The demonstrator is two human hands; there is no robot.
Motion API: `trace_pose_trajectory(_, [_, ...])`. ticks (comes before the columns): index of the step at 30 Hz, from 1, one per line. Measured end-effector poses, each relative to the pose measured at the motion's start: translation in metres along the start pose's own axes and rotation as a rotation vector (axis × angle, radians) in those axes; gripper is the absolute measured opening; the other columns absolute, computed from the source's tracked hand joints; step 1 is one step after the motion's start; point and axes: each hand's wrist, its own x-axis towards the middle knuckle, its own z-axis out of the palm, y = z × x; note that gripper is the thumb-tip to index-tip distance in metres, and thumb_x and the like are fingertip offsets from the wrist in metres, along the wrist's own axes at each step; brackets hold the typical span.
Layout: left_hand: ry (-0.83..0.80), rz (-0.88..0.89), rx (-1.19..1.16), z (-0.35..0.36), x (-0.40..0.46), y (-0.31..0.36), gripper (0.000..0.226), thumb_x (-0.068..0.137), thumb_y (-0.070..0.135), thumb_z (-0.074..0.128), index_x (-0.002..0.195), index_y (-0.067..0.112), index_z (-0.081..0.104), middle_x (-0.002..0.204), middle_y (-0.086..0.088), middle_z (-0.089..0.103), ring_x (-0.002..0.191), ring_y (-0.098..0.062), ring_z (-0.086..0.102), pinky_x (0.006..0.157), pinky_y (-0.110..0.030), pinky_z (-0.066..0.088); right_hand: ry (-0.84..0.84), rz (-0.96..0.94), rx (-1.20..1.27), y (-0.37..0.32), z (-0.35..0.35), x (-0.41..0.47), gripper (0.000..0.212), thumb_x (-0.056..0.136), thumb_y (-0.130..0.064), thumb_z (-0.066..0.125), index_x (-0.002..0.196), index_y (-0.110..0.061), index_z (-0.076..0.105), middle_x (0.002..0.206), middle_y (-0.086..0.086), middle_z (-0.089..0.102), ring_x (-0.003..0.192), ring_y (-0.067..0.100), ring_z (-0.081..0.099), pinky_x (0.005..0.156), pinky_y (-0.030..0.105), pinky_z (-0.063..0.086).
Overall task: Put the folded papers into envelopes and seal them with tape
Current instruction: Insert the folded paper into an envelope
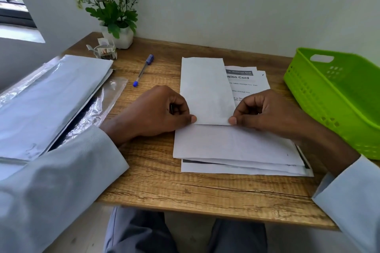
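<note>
Held thing: long white folded paper [206,90], its near end pinched at both corners, left hand [160,112] on one corner, right hand [265,112] on the other, thumbs on top, fingers curled.
Long axis: runs straight away from both hands; the near short edge lies between the thumbs.
Underneath: stack of white printed sheets [236,146] on the wooden surface [164,181].
Nearer hand: neither; the grip is even.
Envelopes: likely the pale pack in clear plastic [53,96], outboard of the left hand.
Tape: small clear roll [104,51], beyond the left hand.
Open room: bare wood nearer than the hands; green plastic basket [337,96] closes the right side.
</note>
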Motion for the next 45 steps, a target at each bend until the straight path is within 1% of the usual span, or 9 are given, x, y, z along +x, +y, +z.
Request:
trace_pose_trajectory(8, [-0.002,-0.109,0.044,-0.001,0.004,0.0,0.025,0.074,0.048,0.075,0.068,0.025,0.069,0.065,0.01,0.066,0.058,-0.002,0.057,0.047,-0.012,0.041,0.013,0.105,-0.075,-0.002,-0.001,0.0,0.02,0.075,-0.04,0.082,0.068,-0.023,0.074,0.053,-0.012,0.062,0.044,-0.003,0.048,0.041,0.01,0.034])
trace_pose_trajectory(11, [0.007,-0.107,0.051,-0.003,0.003,0.001,0.02,0.073,0.047,0.075,0.076,0.03,0.067,0.068,0.009,0.063,0.061,0.002,0.055,0.049,-0.011,0.041,0.001,0.133,-0.089,-0.002,-0.003,0.0,0.029,0.073,-0.043,0.082,0.071,-0.016,0.074,0.053,-0.009,0.062,0.044,-0.002,0.046,0.041,0.012,0.034])
trace_pose_trajectory(16, [-0.065,0.026,0.092,-0.003,-0.001,0.011,0.017,0.086,0.033,0.068,0.098,0.045,0.067,0.099,0.018,0.057,0.088,-0.006,0.056,0.074,-0.023,0.051,0.078,0.129,-0.325,-0.008,-0.002,-0.002,0.032,0.068,-0.049,0.082,0.069,-0.019,0.071,0.061,-0.007,0.067,0.052,0.004,0.053,0.051,0.027,0.042])
trace_pose_trajectory(20, [-0.138,0.124,0.187,0.001,-0.001,0.02,0.037,0.089,0.006,0.063,0.106,0.037,0.071,0.109,0.019,0.06,0.103,-0.007,0.054,0.086,-0.031,0.052,0.193,-0.036,-0.497,-0.022,0.016,-0.004,0.025,0.071,-0.05,0.08,0.072,-0.028,0.069,0.07,-0.015,0.065,0.068,0.0,0.057,0.054,0.025,0.036])
trace_pose_trajectory(27, [-0.035,0.198,0.288,0.002,-0.011,0.021,0.032,0.087,0.007,0.065,0.11,0.028,0.073,0.1,0.013,0.064,0.093,-0.006,0.058,0.079,-0.031,0.054,0.224,-0.128,-0.434,-0.036,0.051,0.005,0.016,0.081,-0.046,0.076,0.075,-0.032,0.069,0.075,-0.016,0.065,0.067,0.001,0.054,0.056,0.02,0.031])
trace_pose_trajectory(31, [-0.014,0.219,0.36,0.003,-0.017,0.021,0.031,0.088,0.01,0.065,0.114,0.026,0.072,0.098,0.014,0.064,0.089,-0.004,0.056,0.075,-0.023,0.051,0.186,-0.103,-0.487,-0.037,0.047,0.006,0.014,0.081,-0.043,0.076,0.074,-0.037,0.066,0.075,-0.02,0.062,0.065,-0.004,0.05,0.055,0.017,0.027])
trace_pose_trajectory(39, [-0.006,0.221,0.421,0.001,-0.021,0.022,0.03,0.088,0.011,0.065,0.114,0.025,0.072,0.104,0.009,0.068,0.095,-0.011,0.062,0.078,-0.033,0.054,0.13,0.01,-0.409,-0.014,0.014,0.006,0.016,0.073,-0.04,0.083,0.07,-0.029,0.071,0.066,-0.021,0.064,0.062,-0.011,0.052,0.058,0.027,0.033])
trace_pose_trajectory(42, [0.01,0.22,0.467,0.001,-0.021,0.021,0.03,0.087,0.012,0.064,0.112,0.026,0.073,0.104,0.01,0.069,0.095,-0.011,0.062,0.077,-0.033,0.054,0.086,0.025,-0.327,-0.011,0.009,0.007,0.016,0.072,-0.034,0.085,0.068,-0.026,0.071,0.065,-0.018,0.067,0.06,-0.005,0.056,0.058,0.027,0.037])
trace_pose_trajectory(45, [0.007,0.206,0.494,0.0,-0.022,0.02,0.031,0.084,0.012,0.066,0.111,0.027,0.073,0.105,0.01,0.069,0.095,-0.012,0.062,0.076,-0.032,0.055,0.043,0.033,-0.268,-0.009,0.001,0.006,0.015,0.072,-0.029,0.085,0.07,-0.022,0.073,0.071,-0.004,0.07,0.063,0.002,0.056,0.063,0.028,0.045])
